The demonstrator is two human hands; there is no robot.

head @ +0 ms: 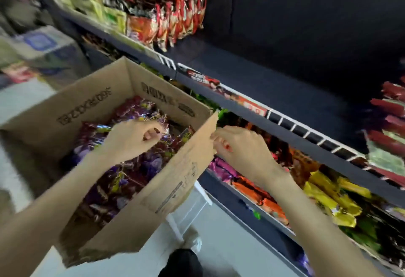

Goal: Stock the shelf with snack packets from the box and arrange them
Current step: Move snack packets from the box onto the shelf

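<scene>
Pale shop floor lies nearest, and above it an open cardboard box holds purple snack packets. Over the packets the left hand hangs with fingers loosely curled, holding nothing that shows, while the right hand curls at the box's right flap, grip unclear. Farther right, the dark shelf has a bare stretch; a loose one-handed grab could spill packets, I judge.
</scene>
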